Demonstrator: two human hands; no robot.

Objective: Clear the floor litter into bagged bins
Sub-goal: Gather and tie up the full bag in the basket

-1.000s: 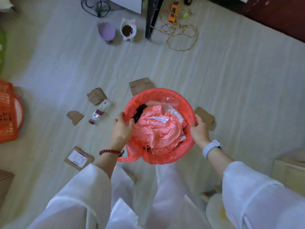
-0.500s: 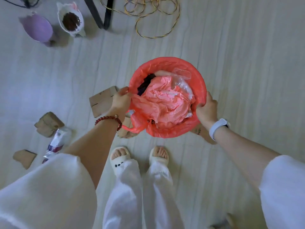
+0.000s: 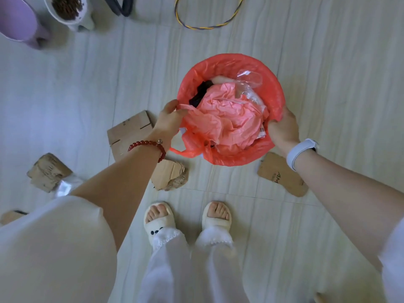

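Note:
A round bin lined with a red plastic bag (image 3: 229, 62) stands on the floor in front of my feet. It is full of crumpled pink plastic (image 3: 227, 114), a clear wrapper (image 3: 249, 78) and something black. My left hand (image 3: 168, 121) pinches the bag's edge at the left rim. My right hand (image 3: 283, 125) grips the bag at the right rim. Cardboard scraps lie around the bin: a flat piece (image 3: 129, 132) at the left, a torn piece (image 3: 169, 174) below it, and another (image 3: 282, 176) under my right wrist.
More cardboard (image 3: 47, 171) and a shiny wrapper (image 3: 63, 186) lie at the left. At the top stand a purple pot (image 3: 18, 20), a white pot of soil (image 3: 67, 12), and a yellow cord (image 3: 207, 25). My slippered feet (image 3: 185, 217) are just behind the bin.
The view has swung downward and closer to the bin. My left hand has gone from gripping the rim to pinching and lifting the bag's edge; my right hand stays at the right rim.

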